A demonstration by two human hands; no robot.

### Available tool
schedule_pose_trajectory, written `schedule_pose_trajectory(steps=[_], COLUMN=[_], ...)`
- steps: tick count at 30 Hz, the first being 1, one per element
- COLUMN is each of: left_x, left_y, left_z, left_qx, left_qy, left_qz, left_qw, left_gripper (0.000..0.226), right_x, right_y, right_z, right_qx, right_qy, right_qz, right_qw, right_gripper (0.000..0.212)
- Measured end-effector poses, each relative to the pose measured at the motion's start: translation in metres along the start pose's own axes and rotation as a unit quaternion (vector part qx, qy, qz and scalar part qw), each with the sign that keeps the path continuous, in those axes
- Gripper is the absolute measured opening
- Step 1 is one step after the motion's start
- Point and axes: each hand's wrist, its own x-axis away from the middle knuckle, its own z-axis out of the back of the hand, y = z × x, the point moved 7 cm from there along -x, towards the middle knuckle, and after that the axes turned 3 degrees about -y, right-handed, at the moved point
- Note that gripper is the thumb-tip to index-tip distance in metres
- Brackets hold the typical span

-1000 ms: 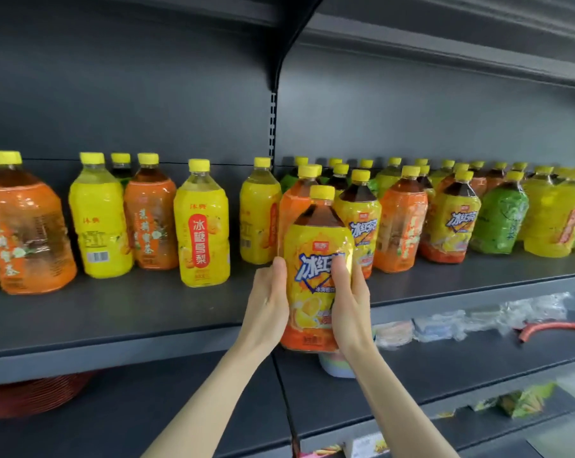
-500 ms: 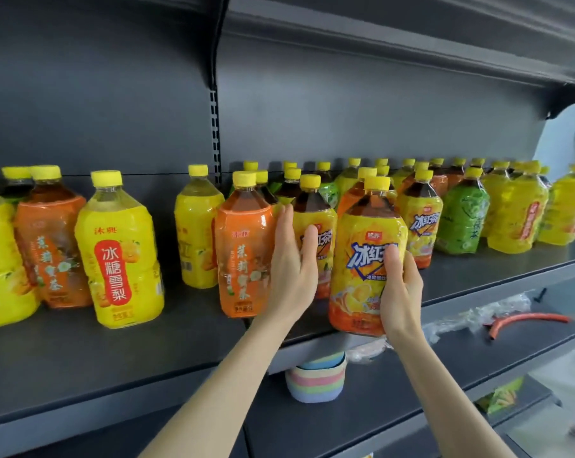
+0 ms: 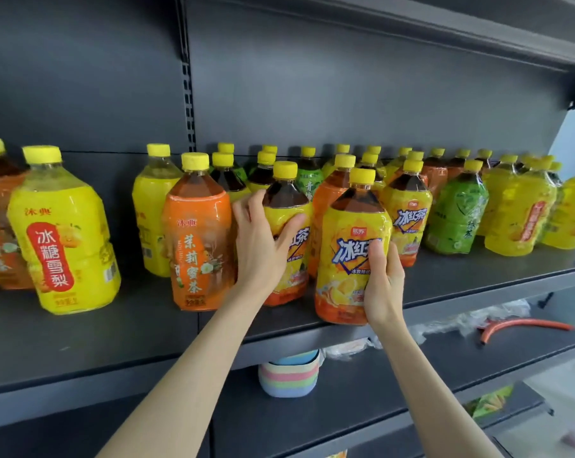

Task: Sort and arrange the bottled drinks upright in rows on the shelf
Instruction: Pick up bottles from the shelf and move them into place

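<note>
Many yellow-capped drink bottles stand upright on the dark grey shelf (image 3: 461,285). My right hand (image 3: 383,282) grips an iced black tea bottle (image 3: 345,246) with a yellow and orange label, standing at the shelf's front edge. My left hand (image 3: 263,246) wraps around a second iced black tea bottle (image 3: 287,193) just behind and to the left. An orange jasmine tea bottle (image 3: 197,239) stands left of that hand. A yellow pear drink bottle (image 3: 61,233) stands further left. A green tea bottle (image 3: 454,213) and several yellow bottles (image 3: 517,209) stand to the right.
The shelf's back panel and an upper shelf (image 3: 444,31) close in the space above. On the lower shelf (image 3: 362,408) sit a stack of pastel bowls (image 3: 289,375), clear plastic wrap (image 3: 477,319) and an orange curved tool (image 3: 524,325).
The bottle held in both hands below the shelf edge now stands on the shelf in my right hand. My left hand has let go of it and taken a neighbouring bottle.
</note>
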Motion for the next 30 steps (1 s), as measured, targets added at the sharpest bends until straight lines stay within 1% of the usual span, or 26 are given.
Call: schedule_pose_trajectory(steps=[2,4,7,9,11,13,15,18,21,25,28,30], left_x=[0.008,0.018,0.036,0.042,0.045,0.047,0.049,0.055,0.056,0.065,0.074,0.081], left_y=[0.004,0.001,-0.013,-0.02,-0.023,-0.021,-0.012,0.006,0.034,0.083,0.12,0.145], left_z=[0.005,0.007,0.002,-0.002,-0.005,-0.007,-0.015,-0.036,-0.084,-0.163,-0.225,-0.269], left_qx=[0.02,0.07,0.184,0.198,0.225,0.256,0.273,0.307,0.332,0.369,0.379,0.388], left_qy=[0.005,0.009,-0.007,-0.025,-0.03,-0.019,-0.026,-0.04,-0.086,-0.147,-0.163,-0.171], left_qz=[-0.013,0.0,0.088,0.112,0.116,0.11,0.096,0.089,0.083,0.066,0.063,0.065], left_qw=[1.0,0.998,0.979,0.973,0.967,0.96,0.957,0.947,0.936,0.915,0.909,0.903], left_gripper=[0.07,0.072,0.07,0.063,0.061,0.062,0.055,0.052,0.055,0.062,0.063,0.06], right_x=[-0.002,-0.001,0.003,0.006,0.01,0.017,0.022,0.024,0.018,0.005,-0.008,-0.019], right_y=[0.003,0.003,0.003,0.0,-0.003,-0.007,-0.012,-0.021,-0.032,-0.042,-0.052,-0.056], right_z=[0.002,0.003,0.003,0.004,0.007,0.015,0.029,0.062,0.115,0.198,0.267,0.313], right_qx=[-0.003,-0.007,-0.013,-0.015,-0.018,-0.022,-0.024,-0.013,0.011,0.036,0.079,0.098], right_qy=[-0.008,-0.015,-0.016,-0.006,0.003,0.013,0.03,0.058,0.112,0.163,0.189,0.198], right_qz=[0.0,0.004,0.004,0.005,0.006,0.014,0.022,0.032,0.043,0.064,0.084,0.082], right_qw=[1.0,1.0,1.0,1.0,1.0,1.0,0.999,0.998,0.993,0.984,0.975,0.972], right_gripper=[0.041,0.04,0.047,0.055,0.061,0.058,0.054,0.056,0.057,0.051,0.042,0.034])
